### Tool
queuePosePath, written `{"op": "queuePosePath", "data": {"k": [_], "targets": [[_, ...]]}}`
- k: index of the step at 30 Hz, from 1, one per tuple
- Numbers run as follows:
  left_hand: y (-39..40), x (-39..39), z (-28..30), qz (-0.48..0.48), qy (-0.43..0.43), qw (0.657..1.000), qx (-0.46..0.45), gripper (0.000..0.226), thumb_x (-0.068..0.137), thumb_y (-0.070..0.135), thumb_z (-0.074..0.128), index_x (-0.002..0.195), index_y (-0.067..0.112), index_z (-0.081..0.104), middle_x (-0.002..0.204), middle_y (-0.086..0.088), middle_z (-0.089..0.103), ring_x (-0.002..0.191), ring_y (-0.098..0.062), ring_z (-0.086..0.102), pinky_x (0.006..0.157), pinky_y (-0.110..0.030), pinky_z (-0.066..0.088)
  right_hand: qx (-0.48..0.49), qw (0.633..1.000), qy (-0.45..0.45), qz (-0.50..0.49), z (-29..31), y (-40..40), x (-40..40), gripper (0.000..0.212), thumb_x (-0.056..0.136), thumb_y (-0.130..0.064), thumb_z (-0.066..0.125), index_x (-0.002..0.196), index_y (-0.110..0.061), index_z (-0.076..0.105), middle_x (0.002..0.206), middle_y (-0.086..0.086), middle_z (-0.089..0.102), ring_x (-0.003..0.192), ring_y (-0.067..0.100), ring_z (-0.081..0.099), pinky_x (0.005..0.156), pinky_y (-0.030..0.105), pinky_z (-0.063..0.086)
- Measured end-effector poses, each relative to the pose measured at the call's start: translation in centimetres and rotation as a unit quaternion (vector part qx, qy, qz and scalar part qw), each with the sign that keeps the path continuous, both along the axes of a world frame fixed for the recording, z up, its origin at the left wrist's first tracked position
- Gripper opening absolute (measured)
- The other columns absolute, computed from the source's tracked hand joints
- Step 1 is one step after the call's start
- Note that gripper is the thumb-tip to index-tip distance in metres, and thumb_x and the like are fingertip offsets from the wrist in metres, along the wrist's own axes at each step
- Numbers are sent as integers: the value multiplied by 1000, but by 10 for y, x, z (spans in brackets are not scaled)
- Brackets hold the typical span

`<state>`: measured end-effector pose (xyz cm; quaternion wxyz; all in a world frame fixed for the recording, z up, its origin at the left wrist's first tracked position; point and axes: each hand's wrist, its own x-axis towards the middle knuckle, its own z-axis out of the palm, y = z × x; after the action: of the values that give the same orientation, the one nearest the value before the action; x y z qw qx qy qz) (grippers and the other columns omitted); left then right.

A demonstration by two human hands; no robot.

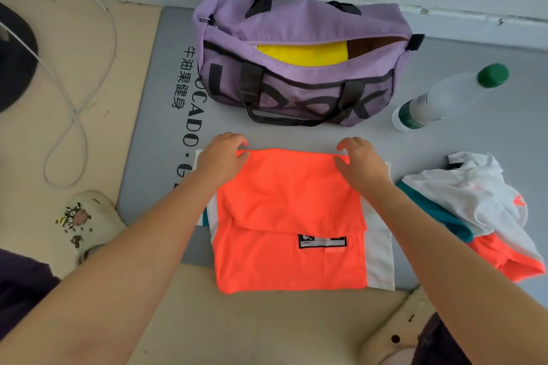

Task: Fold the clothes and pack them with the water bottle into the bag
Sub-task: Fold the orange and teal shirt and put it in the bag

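- On the grey foam mat (166, 139) with black lettering, near the middle, I see the bright orange mesh garment with white side panels (290, 231) lying flat, its far part folded toward the near side over the rest.
- My left hand (222, 157) sits at the far left corner of that fold, fingers curled over the edge and thumb under it, so it pinches the orange cloth.
- My right hand (360, 161) is at the far right corner, fingers bent down onto the fabric; it looks to grip the edge the same way, though I cannot see the thumb well.
- Beyond the hands stands the lilac fabric duffel bag with black straps and black letters (296, 68), its top zip open, with a yellow folded item (302, 52) showing inside.
- Right of the bag, apart from it, the clear plastic water bottle with a green cap (444, 98) lies on its side on the mat.
- Near right, a crumpled white, teal and orange garment (474, 204) lies in a heap just beside the folded one.
- Left of the mat, on the beige floor, I see a thin white cable (80, 115) looping and a cream slipper with a cartoon print (86, 222).
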<state>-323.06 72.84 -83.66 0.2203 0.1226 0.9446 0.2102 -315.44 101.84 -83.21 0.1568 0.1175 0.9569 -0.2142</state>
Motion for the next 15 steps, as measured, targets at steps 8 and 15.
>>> {"op": "queuePosePath", "data": {"k": [8,15], "targets": [[-1,-16,-13,-30,-75,984,-159,36,88,40,66,107,10,63,115,-13,55,114,-31,48,85,-38,44,71,991,-108,-15,-18,-3,-3,34,92,-26,59,119,-7,50,120,16,54,118,33,44,82,42,44],[-2,-21,1,-30,-139,990,18,40,79,22,75,60,19,40,64,3,43,64,-20,49,56,-29,41,29,996,-60,57,-1,15,-5,12,87,-26,63,88,-15,58,93,7,54,98,31,50,71,37,44]]}}
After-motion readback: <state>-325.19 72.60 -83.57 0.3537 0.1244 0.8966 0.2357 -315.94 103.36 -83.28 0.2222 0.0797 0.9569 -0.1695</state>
